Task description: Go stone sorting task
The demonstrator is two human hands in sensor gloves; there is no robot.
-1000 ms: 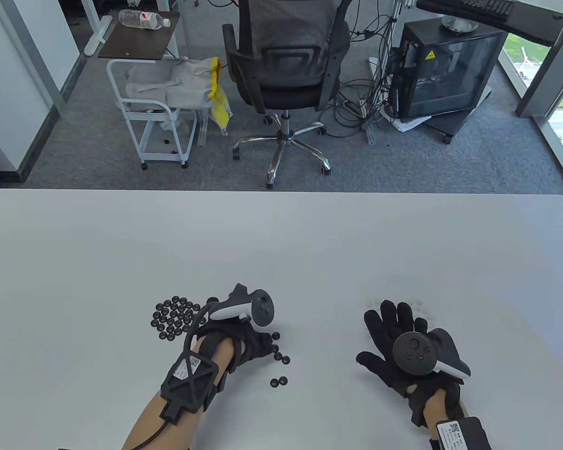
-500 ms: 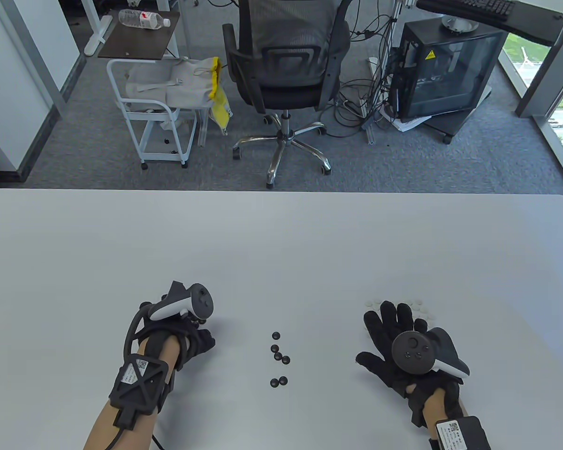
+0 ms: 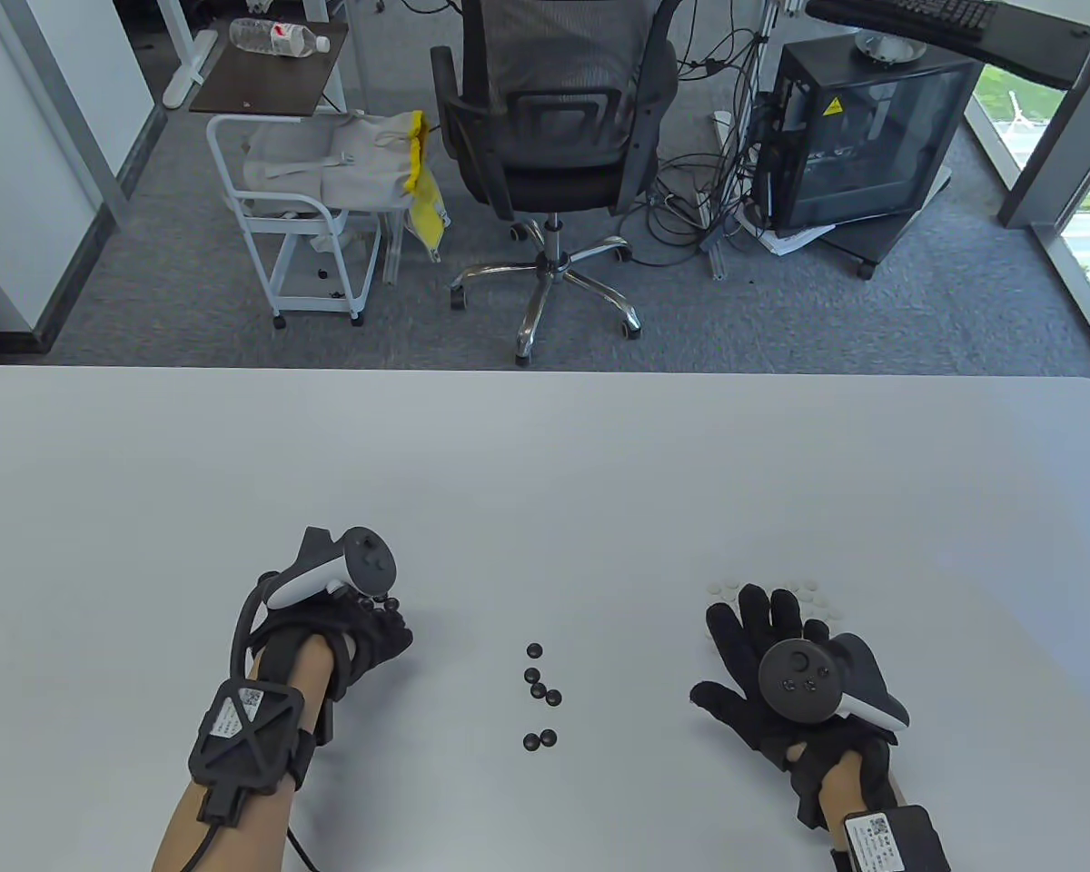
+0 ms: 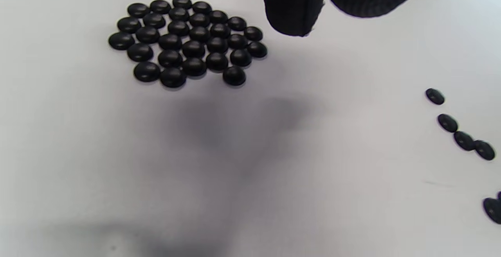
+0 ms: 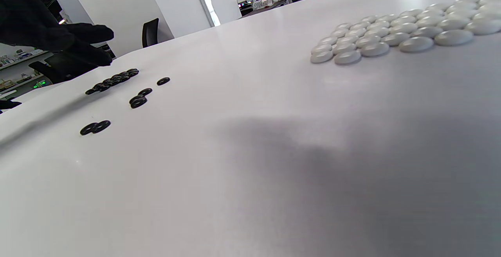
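Note:
A packed pile of black stones [image 4: 188, 40] lies on the white table [image 3: 545, 472]; in the table view my left hand [image 3: 386, 627] covers it. Its gloved fingertips [image 4: 291, 14] hang close together just right of the pile, and no stone shows between them. Several loose black stones [image 3: 539, 690] lie mid-table, well right of that hand. My right hand [image 3: 763, 649] lies flat with spread fingers on the pile of white stones [image 5: 395, 30], a few of which [image 3: 813, 595] peek out past the fingers.
The table's far edge [image 3: 545, 371] borders a carpeted floor with an office chair [image 3: 554, 136], a white cart [image 3: 300, 227] and a black computer case [image 3: 863, 136]. The far half of the table holds no stones.
My left hand has moved left from beside the loose black stones to over the black pile. The loose stones and my right hand have stayed where they were.

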